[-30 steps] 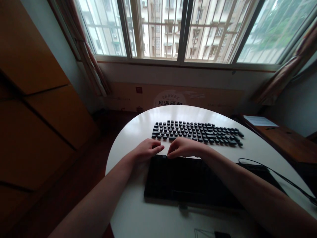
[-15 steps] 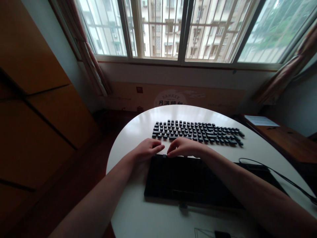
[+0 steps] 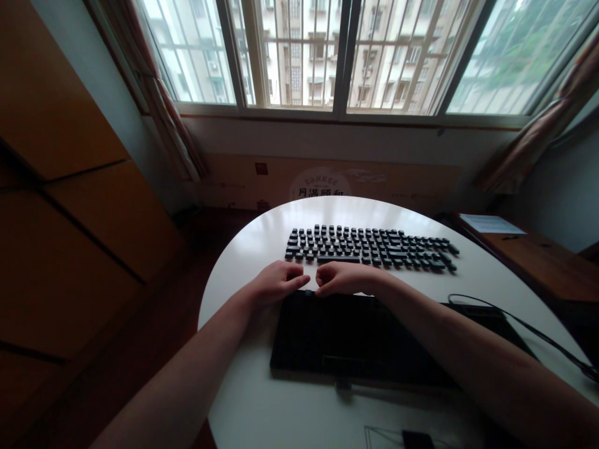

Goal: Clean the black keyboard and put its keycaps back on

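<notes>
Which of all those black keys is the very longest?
The long bar in the row closest to the hands, just beyond the right hand. It's as wide as several small keys side by side.

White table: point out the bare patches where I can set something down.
Bare: the white table left of the black keycaps, beyond them along its far rim, and right of them. Crowded: between the keycaps and the left half of the black slab, where the left hand and right hand sit.
</notes>
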